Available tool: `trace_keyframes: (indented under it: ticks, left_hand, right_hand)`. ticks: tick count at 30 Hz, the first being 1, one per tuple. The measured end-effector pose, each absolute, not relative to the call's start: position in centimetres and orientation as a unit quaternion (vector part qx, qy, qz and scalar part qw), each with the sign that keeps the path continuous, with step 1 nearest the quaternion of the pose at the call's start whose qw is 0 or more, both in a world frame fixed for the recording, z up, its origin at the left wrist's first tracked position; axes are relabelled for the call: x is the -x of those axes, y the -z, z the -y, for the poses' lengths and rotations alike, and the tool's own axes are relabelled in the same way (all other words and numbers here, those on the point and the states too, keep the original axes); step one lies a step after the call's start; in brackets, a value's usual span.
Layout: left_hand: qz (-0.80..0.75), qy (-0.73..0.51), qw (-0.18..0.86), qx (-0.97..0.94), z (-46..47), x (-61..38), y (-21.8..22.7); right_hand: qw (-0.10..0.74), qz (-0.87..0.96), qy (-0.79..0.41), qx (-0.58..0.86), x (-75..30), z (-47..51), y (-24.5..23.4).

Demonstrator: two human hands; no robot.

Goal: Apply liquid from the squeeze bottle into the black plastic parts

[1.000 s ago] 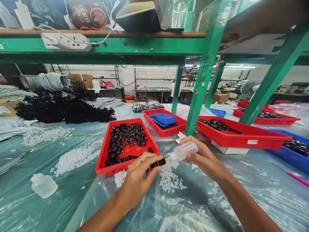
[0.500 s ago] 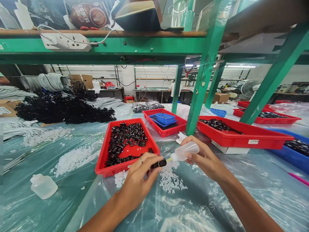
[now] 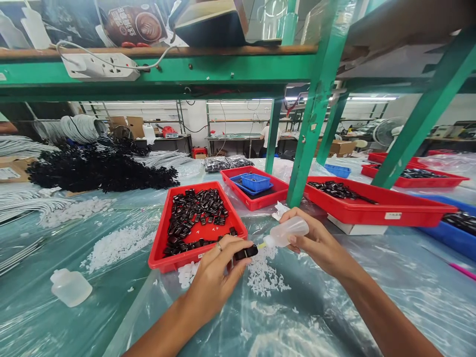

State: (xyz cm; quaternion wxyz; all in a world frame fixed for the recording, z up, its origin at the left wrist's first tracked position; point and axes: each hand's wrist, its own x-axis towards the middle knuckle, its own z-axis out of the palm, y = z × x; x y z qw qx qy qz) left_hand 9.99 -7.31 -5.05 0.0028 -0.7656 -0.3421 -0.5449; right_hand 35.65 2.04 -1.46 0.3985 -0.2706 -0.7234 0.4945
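My left hand (image 3: pixel 215 275) pinches a small black plastic part (image 3: pixel 245 253) just above the plastic-covered table. My right hand (image 3: pixel 316 240) grips a small translucent squeeze bottle (image 3: pixel 287 231), tilted so its yellow nozzle touches the end of the black part. Right behind my left hand stands a red tray (image 3: pixel 161 248) holding several black parts like it. A heap of small white pieces (image 3: pixel 266 277) lies on the sheet under both hands.
A second squeeze bottle (image 3: pixel 70 287) lies at the left. More red trays (image 3: pixel 375 210) and a blue bin (image 3: pixel 256 182) sit behind, with a green rack post (image 3: pixel 308 129) rising between them. Black cable bundles (image 3: pixel 96 168) and white pieces (image 3: pixel 115 243) cover the left side.
Both hands hold the same pose with nozzle against the part; only the view has tilted slightly.
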Motion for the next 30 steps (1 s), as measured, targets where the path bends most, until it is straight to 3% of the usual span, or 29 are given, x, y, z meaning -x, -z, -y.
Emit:
trace_keyframes:
  ticks: [30]
  left_hand:
    - [0.422,0.495,0.013,0.759,7.0,-9.7,5.4]
  right_hand:
    - [0.409,0.737,-0.455,0.288,-35.2,-1.5,0.8]
